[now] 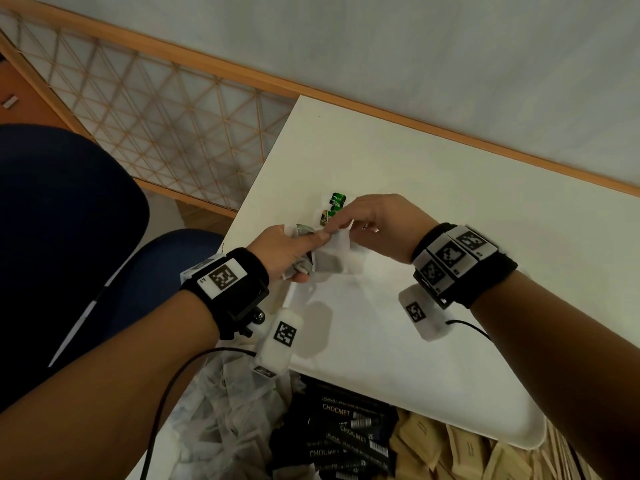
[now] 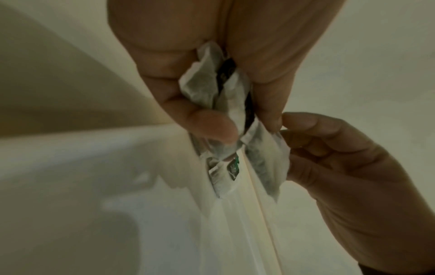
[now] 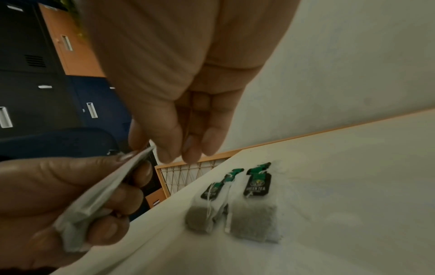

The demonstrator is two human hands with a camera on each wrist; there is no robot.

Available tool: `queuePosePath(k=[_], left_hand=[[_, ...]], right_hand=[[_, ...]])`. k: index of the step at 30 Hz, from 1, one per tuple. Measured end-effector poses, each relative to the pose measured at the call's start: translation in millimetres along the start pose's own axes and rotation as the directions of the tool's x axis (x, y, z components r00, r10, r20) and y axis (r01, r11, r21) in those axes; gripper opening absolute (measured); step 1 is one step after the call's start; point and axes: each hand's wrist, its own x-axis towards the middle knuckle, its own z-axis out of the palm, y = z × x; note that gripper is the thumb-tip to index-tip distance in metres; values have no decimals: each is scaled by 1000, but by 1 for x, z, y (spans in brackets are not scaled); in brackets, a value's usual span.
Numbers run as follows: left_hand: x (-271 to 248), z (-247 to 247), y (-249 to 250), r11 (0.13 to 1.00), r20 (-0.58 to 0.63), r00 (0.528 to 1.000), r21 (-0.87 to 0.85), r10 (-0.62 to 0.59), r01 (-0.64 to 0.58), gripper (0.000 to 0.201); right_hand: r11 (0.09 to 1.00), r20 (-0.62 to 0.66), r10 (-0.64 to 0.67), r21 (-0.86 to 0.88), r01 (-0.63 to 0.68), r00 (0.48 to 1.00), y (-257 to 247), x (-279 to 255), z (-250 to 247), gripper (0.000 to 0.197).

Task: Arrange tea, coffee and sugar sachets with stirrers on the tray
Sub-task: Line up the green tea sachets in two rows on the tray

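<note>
My left hand (image 1: 310,245) grips a small bunch of white tea bags (image 1: 304,265) above the left side of the white tray (image 1: 433,403). My right hand (image 1: 337,226) pinches the top edge of one tea bag (image 1: 334,247) at the bunch. In the left wrist view the left hand (image 2: 244,124) clutches the crumpled tea bags (image 2: 204,89), and the right hand (image 2: 286,127) nips the outer tea bag (image 2: 266,156). Two tea bags with green tags (image 3: 254,217) lie side by side on the tray, just past both hands (image 1: 333,206).
Near me, below the tray's front rim, lie a heap of loose tea bags (image 1: 221,431), black CHOCMET sachets (image 1: 346,434), brown sugar sachets (image 1: 450,452) and wooden stirrers (image 1: 557,455). A blue chair (image 1: 69,220) stands left of the white table (image 1: 346,140).
</note>
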Motion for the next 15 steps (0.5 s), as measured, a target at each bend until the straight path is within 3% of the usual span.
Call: queuePosePath(k=[4,10,15], left_hand=[[-4,2,3,999,20,1000,34,-4,4,56],[-7,-1,10,999,31,999,-35,-17,18,26],[-7,-18,8,972,-46,993,-216,-106,94,13]], right_hand=[[999,-50,-47,10,47,998,-3,-4,-3,32],[994,-117,-3,107,15,993,-4,-6,-1,16],[995,-47,93,30,-91,995,-2,0,7,13]])
